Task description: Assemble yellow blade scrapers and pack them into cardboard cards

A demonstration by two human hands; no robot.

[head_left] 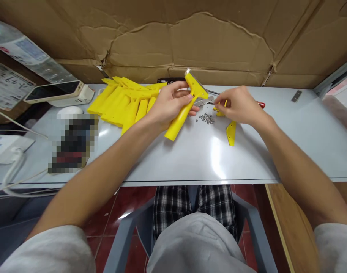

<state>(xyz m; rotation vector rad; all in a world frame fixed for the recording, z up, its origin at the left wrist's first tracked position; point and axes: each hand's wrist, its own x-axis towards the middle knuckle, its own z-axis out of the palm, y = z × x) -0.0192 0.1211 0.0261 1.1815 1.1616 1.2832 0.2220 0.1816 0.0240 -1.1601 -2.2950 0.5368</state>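
Note:
My left hand (pixel 170 100) is closed around the handle of a yellow scraper (pixel 180 117), tilted with its head up and a metal edge along the head. To the right, my right hand (pixel 237 104) has its fingers pinched on a small yellow plastic piece (pixel 219 112), partly hidden by the fingers. Below that hand lies another flat yellow piece (pixel 231 133) with small holes. A heap of small screws (pixel 207 118) sits between my hands. Behind it are flat metal blades (pixel 203 101), partly covered. Several yellow scraper handles (pixel 125 100) are piled left of my left hand.
A red-handled tool (pixel 261 104) shows behind my right hand. At the right lies a metal plate (pixel 296 96). On the left are a phone (pixel 55 92) on a white box, a pixelated object (pixel 73 144), cables and a plastic bottle (pixel 31 53). Cardboard (pixel 190 45) stands behind the table.

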